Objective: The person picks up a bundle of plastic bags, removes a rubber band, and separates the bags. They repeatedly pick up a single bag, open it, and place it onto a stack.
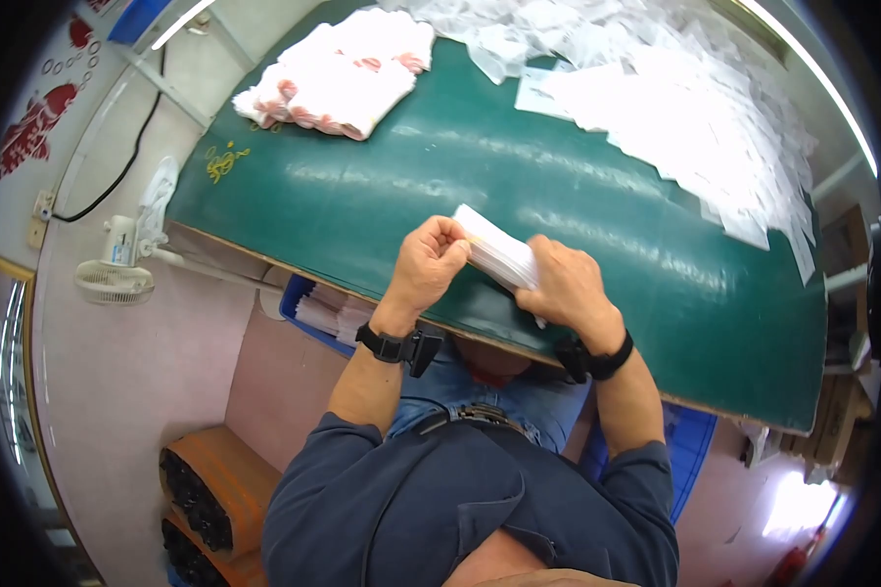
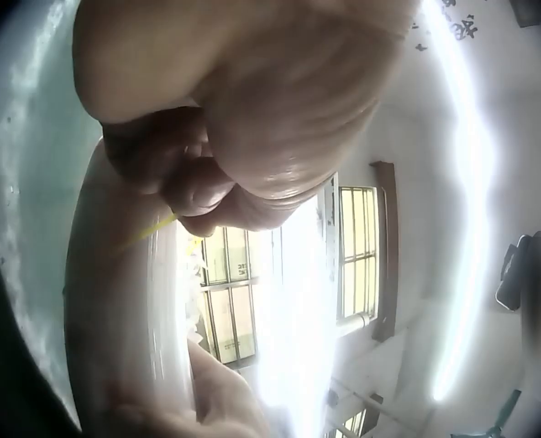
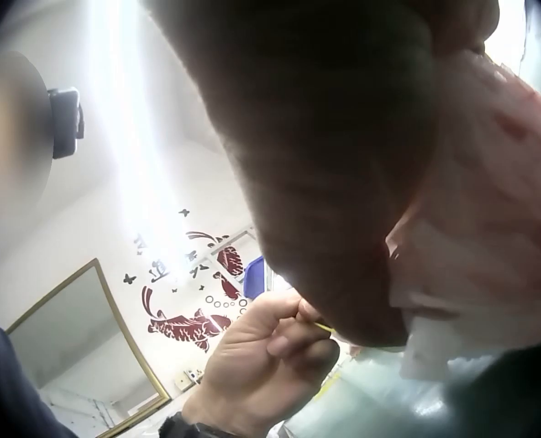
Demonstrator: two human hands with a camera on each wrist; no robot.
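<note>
A folded white bundle [image 1: 499, 252] is held between both hands above the green table's near edge. The left hand [image 1: 429, 262] pinches a thin yellow band [image 2: 147, 239] at the bundle's left end, thumb against curled fingers. In the left wrist view the band runs from the fingertips across the bundle. The right hand [image 1: 570, 284] grips the bundle's right end, thumb below and fingers over it. Seen from the right wrist, the bundle [image 3: 489, 210] shows white and pinkish layers, and the left hand [image 3: 266, 365] holds the band beyond.
On the green table [image 1: 362, 205] lie a pile of white and pink bundles [image 1: 338, 73] at the back left, loose yellow bands [image 1: 223, 161] near the left edge, and a large heap of white sheets [image 1: 675, 117] at the right. A blue bin [image 1: 308, 313] stands below the table edge.
</note>
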